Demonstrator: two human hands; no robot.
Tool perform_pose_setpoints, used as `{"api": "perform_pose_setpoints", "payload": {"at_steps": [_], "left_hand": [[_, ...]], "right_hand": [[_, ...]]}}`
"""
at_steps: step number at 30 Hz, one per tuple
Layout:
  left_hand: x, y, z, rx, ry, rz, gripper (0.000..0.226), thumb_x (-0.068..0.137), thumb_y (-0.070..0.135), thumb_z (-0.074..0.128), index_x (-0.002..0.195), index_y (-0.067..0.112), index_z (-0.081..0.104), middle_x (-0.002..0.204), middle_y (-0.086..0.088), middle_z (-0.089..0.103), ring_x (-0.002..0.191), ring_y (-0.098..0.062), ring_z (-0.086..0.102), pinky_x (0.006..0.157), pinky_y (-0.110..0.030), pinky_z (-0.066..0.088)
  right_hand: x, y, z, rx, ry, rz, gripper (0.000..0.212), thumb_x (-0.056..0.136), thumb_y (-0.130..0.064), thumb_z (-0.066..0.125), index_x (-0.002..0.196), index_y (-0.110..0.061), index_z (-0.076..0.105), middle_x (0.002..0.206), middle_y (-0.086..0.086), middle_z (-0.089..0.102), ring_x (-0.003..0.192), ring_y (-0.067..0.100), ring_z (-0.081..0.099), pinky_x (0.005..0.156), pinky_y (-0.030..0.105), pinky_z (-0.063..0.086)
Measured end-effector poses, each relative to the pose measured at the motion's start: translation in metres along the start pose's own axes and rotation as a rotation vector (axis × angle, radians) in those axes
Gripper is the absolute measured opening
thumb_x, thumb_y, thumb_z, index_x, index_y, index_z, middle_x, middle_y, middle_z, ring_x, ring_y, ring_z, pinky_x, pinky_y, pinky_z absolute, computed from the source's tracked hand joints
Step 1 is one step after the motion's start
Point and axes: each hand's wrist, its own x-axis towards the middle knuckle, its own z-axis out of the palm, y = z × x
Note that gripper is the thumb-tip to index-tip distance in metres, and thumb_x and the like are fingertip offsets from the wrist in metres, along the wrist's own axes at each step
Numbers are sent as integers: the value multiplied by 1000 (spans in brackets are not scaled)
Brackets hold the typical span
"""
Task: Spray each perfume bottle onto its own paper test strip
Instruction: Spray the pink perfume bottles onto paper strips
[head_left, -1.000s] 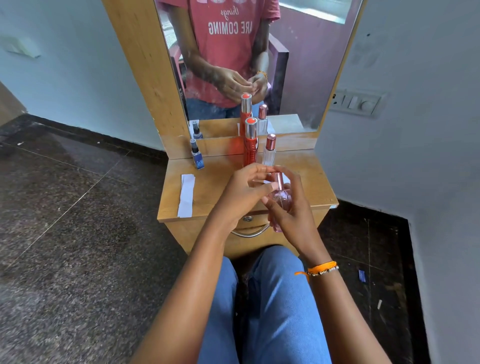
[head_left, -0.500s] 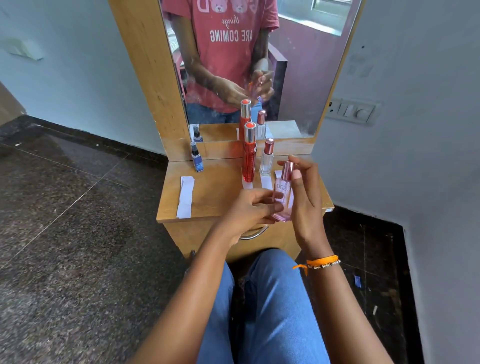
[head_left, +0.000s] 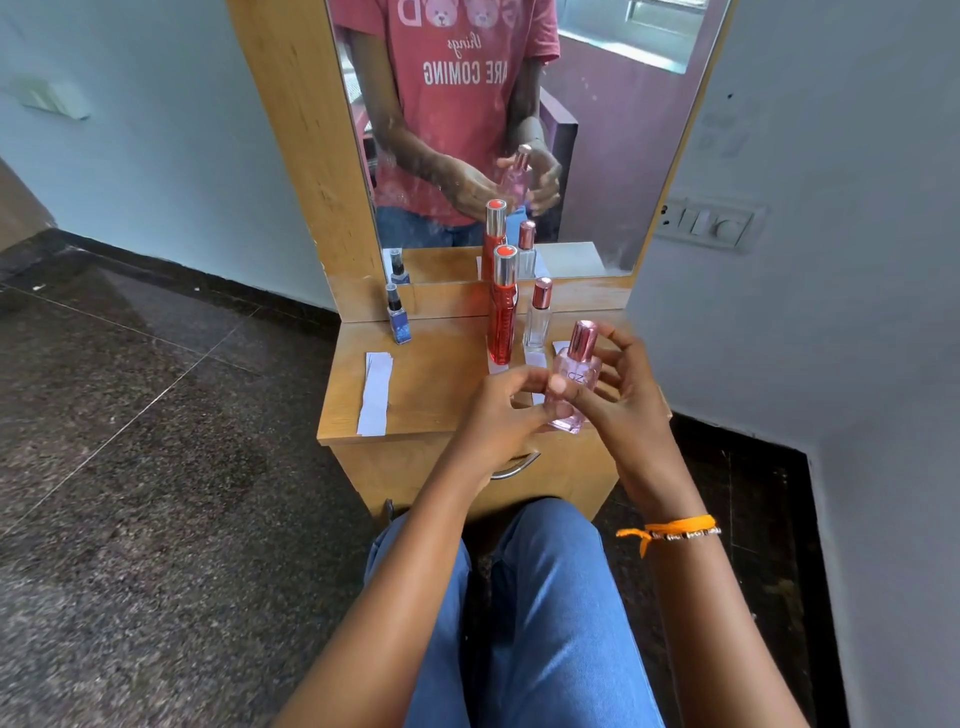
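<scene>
My right hand holds a pink perfume bottle with a rose-gold cap upright above the front right of the wooden dressing table. My left hand is beside it, fingers curled and touching the bottle's lower left side. Behind stand a tall red bottle, a small clear bottle with a rose-gold cap, and a small blue bottle at the back left. A white paper strip lies on the left of the top. Other strips peek out under the red and clear bottles, partly hidden by my hands.
A mirror rises behind the table and reflects the bottles and my hands. A drawer handle sits below the tabletop. A switch panel is on the right wall. Dark stone floor spreads to the left.
The pink bottle has risen from a tilted position near the drawer to upright above the tabletop. My right hand's fingers have spread behind it; the left hand stays low at its base.
</scene>
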Motion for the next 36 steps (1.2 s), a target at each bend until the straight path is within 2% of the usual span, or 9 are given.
{"api": "perform_pose_setpoints", "payload": {"at_steps": [4,7,12,16,20,24,28,33,36], "left_hand": [[5,-3,-1,23,22,-13,28,79,16,71,106,22,67,108,5,68,109,-10,60,99,-44,47],[7,-3,2,58,64,-43,43,83,12,66,125,18,58,123,2,63,109,-5,55,95,-23,41],[9,-6,-4,86,107,-62,29,91,7,50,112,21,65,116,9,62,102,-7,56,82,-16,41],[13,-14,-8,82,116,-72,30,92,5,46,102,23,68,108,13,63,97,-6,56,82,-16,43],[17,-19,-13,69,124,-89,35,94,6,42,93,30,67,107,11,64,101,-9,58,96,-31,47],[18,-19,-15,65,137,-101,38,95,6,40,92,32,67,107,10,64,99,-11,59,98,-37,48],[18,-19,-16,75,133,-99,35,95,5,39,94,28,67,107,9,63,99,-12,59,98,-37,47],[16,-18,-18,70,139,-92,34,95,4,39,97,23,67,106,9,62,96,-11,59,97,-36,48],[12,-17,-24,67,146,-72,35,94,4,39,93,27,66,105,8,63,94,-9,59,93,-31,48]], "right_hand": [[4,13,-6,-132,4,-4,23,78,-12,74,100,-10,65,98,8,70,95,24,66,89,46,53],[17,19,-4,-149,164,-7,17,75,-12,76,87,-18,66,88,6,70,85,20,66,78,36,54],[52,30,8,-205,439,-10,30,72,-13,77,71,-29,51,79,4,65,74,17,62,69,32,50],[79,41,19,-265,548,-46,27,67,-19,77,75,-19,51,84,11,65,77,25,62,70,39,53],[91,51,26,-344,575,-58,26,68,-20,76,77,-15,52,83,10,63,75,26,60,70,44,51],[93,61,28,-411,561,-57,27,69,-19,78,78,-13,53,83,9,62,77,28,58,70,44,50],[93,61,31,-460,560,-81,27,70,-16,77,81,-12,53,85,3,56,78,24,55,69,36,47],[82,59,32,-465,563,-118,45,68,-16,79,104,-7,53,104,6,51,92,20,50,80,36,46],[62,51,35,-444,677,-168,47,74,-14,72,113,-2,47,107,5,42,98,24,46,83,43,44]]}}
